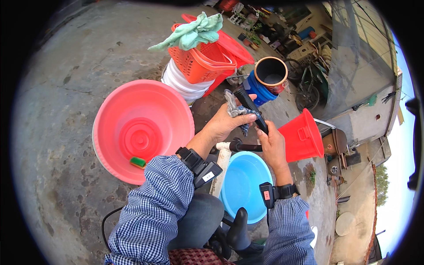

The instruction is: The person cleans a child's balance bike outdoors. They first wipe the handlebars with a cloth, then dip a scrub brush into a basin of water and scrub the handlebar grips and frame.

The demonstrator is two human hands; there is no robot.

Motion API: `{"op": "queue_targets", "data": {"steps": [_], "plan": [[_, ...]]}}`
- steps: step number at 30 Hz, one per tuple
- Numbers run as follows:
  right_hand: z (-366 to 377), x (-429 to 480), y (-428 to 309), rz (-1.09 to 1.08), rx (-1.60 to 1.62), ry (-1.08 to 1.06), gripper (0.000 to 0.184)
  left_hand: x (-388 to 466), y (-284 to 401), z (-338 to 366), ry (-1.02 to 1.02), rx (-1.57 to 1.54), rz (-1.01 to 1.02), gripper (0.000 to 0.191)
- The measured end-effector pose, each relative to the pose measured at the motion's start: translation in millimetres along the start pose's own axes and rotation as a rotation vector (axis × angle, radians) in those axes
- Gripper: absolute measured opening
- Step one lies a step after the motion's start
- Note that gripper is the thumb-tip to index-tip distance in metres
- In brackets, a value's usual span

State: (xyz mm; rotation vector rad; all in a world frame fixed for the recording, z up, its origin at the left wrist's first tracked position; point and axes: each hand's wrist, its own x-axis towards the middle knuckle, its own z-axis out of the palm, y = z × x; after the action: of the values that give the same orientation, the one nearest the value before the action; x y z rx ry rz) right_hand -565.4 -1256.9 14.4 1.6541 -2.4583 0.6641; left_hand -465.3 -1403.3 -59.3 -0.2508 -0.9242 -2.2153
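Note:
A black rod (260, 119) with a ribbed upper end slants between my two hands. My left hand (228, 121) presses a crumpled grey-and-blue rag (233, 106) against it, thumb across the rod. My right hand (275, 145) grips the rod's lower end. Beneath my hands runs an off-white painted tube (221, 169) with a black bar (248, 147) joined at its top. A black saddle-shaped part (238, 230) sits nearer my legs. Whether these belong to one frame I cannot tell.
A pink basin (109, 122) with a green-and-yellow sponge (137, 162) stands left. A light-blue basin (246, 195) lies below, a red bucket (296, 139) right. Ahead are an orange basket (195, 69) under a green cloth (195, 31), blue bucket (256, 87) and bicycle (306, 87).

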Motion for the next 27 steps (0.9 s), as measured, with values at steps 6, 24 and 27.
{"op": "queue_targets", "data": {"steps": [6,24,27], "plan": [[4.7,0.7,-2.3,-0.02,-0.056,0.053,0.025,12.4,-20.0,34.8,0.308,-0.002,0.101,0.024],[-2.2,-3.9,16.4,-0.011,0.047,-0.004,0.022,1.1,-10.4,18.3,0.026,-0.071,-0.007,0.033],[-0.3,-3.7,7.0,-0.051,-0.02,0.03,0.022,10.4,-20.8,39.0,0.273,0.01,0.047,0.02]]}}
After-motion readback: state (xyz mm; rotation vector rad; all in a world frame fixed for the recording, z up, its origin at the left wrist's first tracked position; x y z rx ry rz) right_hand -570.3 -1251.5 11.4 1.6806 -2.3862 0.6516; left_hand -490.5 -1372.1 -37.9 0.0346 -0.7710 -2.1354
